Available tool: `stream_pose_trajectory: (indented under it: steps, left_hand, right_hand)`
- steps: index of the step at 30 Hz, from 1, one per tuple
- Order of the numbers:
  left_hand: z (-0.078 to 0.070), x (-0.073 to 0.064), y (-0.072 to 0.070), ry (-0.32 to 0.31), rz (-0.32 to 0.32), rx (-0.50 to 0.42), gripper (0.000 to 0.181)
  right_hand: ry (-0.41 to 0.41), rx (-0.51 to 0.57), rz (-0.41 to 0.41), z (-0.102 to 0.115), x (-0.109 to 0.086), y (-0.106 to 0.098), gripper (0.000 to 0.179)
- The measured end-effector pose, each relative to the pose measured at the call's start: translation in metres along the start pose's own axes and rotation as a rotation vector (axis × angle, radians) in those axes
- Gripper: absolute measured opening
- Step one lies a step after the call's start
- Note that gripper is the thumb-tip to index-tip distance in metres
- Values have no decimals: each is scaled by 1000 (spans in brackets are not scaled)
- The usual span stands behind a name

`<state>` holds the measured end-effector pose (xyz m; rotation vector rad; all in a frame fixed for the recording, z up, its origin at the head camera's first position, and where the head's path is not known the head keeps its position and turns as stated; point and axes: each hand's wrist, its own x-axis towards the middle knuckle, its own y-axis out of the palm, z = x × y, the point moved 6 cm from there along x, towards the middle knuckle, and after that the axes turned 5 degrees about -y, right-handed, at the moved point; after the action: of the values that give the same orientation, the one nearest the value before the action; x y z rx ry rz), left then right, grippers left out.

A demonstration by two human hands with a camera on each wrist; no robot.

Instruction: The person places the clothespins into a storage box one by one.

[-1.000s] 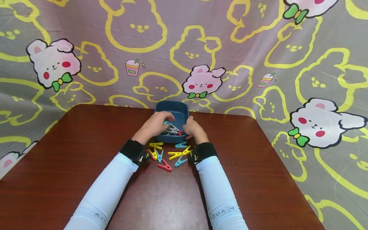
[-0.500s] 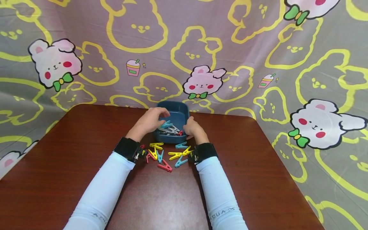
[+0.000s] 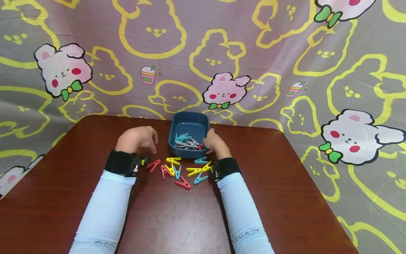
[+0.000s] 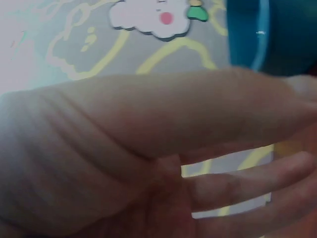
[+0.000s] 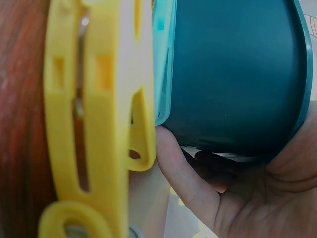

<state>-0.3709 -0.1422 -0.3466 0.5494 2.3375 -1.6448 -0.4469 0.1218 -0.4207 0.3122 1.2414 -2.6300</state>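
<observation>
A dark blue plastic box [image 3: 186,153] stands at the far middle of the table, with several light blue, white, grey and red clothespins [image 3: 190,142] in its near end. My right hand [image 3: 216,143] grips the box's right side; its fingers [image 5: 190,181] lie along the wall in the right wrist view. My left hand [image 3: 139,139] is left of the box, apart from it, its fingers loosely bent and holding nothing. Nearest to that hand on the table is a red clothespin [image 3: 154,165]. The left wrist view shows the thumb [image 4: 198,114] across the middle, with a box corner [image 4: 277,34] beyond.
In front of the box lie loose yellow clothespins [image 3: 194,171], light blue clothespins [image 3: 200,178] and red clothespins [image 3: 182,183]. Yellow ones stand large beside the right wrist camera. A patterned cloth [image 3: 177,98] hangs behind the brown table [image 3: 260,169].
My left hand has moved from over the clothespins in the box out to the left, uncovering them and the red clothespin on the table. My right hand has stayed at the box.
</observation>
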Motion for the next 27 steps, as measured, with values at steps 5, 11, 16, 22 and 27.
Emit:
stream_pose_trajectory:
  steps: [5, 11, 16, 22, 27]
  left_hand:
    - [1, 14, 22, -97, 116, 49, 24]
    - [2, 30, 36, -167, 157, 123, 21]
    - [1, 35, 40, -173, 163, 155, 22]
    - [1, 39, 39, -147, 147, 182, 16]
    - [-2, 45, 39, -47, 99, 262, 3]
  right_hand:
    - [-4, -2, 2, -1, -1, -1, 75]
    - [-3, -8, 2, 0, -2, -1, 75]
    - [-12, -3, -5, 0, -1, -2, 76]
    - [-16, 11, 0, -1, 1, -1, 77]
    - [-13, 14, 4, -2, 1, -1, 77]
